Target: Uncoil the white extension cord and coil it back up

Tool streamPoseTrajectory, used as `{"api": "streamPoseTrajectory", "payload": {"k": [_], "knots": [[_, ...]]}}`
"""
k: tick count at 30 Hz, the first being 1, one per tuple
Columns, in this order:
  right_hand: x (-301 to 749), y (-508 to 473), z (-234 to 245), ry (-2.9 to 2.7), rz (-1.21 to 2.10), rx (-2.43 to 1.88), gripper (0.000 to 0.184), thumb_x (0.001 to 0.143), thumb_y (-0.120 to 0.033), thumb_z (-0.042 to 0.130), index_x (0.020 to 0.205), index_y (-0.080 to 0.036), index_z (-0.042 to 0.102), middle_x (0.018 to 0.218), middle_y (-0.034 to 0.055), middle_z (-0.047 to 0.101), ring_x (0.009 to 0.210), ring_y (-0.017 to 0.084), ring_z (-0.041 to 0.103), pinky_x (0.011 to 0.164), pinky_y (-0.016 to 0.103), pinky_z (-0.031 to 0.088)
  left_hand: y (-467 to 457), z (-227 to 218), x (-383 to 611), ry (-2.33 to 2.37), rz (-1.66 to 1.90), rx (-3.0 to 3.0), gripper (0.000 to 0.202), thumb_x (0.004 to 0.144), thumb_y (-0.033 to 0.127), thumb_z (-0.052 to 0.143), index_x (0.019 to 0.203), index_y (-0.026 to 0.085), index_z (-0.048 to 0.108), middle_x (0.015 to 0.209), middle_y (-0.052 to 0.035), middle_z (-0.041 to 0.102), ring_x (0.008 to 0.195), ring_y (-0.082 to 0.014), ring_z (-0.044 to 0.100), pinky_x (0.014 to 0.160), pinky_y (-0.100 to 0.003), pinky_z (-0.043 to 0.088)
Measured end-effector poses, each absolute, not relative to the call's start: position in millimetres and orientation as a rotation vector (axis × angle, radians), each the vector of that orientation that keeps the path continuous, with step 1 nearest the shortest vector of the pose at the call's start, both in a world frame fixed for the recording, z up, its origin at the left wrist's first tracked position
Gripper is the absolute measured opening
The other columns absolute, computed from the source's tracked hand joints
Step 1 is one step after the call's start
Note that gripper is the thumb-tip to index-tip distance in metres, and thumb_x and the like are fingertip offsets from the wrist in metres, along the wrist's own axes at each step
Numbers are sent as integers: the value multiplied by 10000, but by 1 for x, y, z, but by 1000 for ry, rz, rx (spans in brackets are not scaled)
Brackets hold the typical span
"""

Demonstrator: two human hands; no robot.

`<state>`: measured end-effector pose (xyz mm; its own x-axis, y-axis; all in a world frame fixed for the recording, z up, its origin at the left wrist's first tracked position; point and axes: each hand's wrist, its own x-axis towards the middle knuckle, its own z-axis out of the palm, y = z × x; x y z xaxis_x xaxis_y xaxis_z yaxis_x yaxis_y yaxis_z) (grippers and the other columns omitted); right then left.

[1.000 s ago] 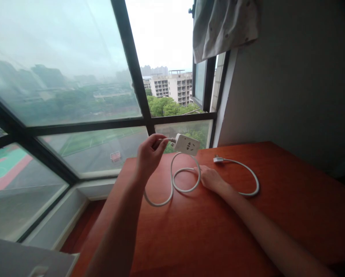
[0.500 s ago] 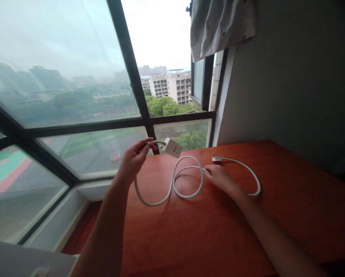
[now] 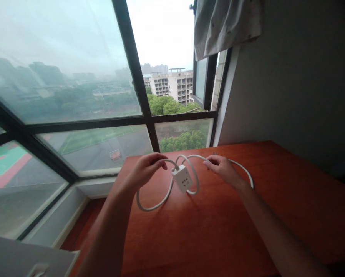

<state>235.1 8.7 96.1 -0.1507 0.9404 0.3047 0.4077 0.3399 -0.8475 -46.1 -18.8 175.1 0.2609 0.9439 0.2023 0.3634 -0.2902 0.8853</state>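
Note:
A white extension cord (image 3: 156, 208) makes a loop above the wooden table. My left hand (image 3: 150, 166) pinches it close to its socket block (image 3: 182, 179), which hangs tilted in front of the loop with its outlet holes facing me. Farther right, my right hand (image 3: 221, 168) is closed on another stretch of the same cord. From there the cord curves on to the right, down to the tabletop. The plug (image 3: 215, 154) lies behind my right hand, mostly hidden, with only its prongs showing.
The reddish-brown wooden table (image 3: 172, 238) stands against a dark-framed window (image 3: 88, 125). A grey curtain (image 3: 227, 29) hangs at the upper right beside a dark wall (image 3: 290, 84). To the left of the table lies a low white ledge (image 3: 97, 187).
My left hand has moved down and right, bringing the socket block in front of the loop. My right hand has lifted its stretch of cord slightly and now covers most of the plug.

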Motion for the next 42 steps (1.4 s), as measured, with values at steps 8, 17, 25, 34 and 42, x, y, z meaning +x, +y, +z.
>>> {"api": "streamPoseTrajectory", "payload": {"k": [8,17,25,34,42], "knots": [[201,-15,107,-1587,963,-1011,252,813,-377,581,883,-154,675,749,34,654,663,146,566,597,255,433,-9,144,-14,1066,973,1716,250,833,360,581,954,147,530,784,-58,688,577,-101,539,626,-231,420],[163,-39,100,-1852,838,-842,258,862,-358,555,996,-180,687,810,24,632,672,130,531,597,239,409,-11,135,4,1180,1092,1507,486,748,443,669,1106,132,560,820,-67,683,562,-101,527,496,-190,360],[169,-25,88,-1718,583,-1183,343,857,-300,540,1182,-203,587,780,16,654,663,151,577,634,252,428,-14,138,-4,932,914,1342,530,775,497,641,1151,130,571,852,-97,693,407,-10,287,385,-164,191],[195,-6,84,-1828,210,-1311,147,833,-298,570,834,-217,693,861,57,650,808,191,588,720,283,424,-16,134,-12,921,899,1383,508,837,483,567,1199,126,559,907,-123,698,511,-70,493,493,-197,385],[213,-6,89,-1900,344,-1340,157,853,-272,504,802,-205,636,722,22,639,721,176,574,676,275,394,-14,118,-20,990,1059,1288,523,821,479,590,1210,132,545,1076,-170,680,670,-116,588,601,-210,440]]}}
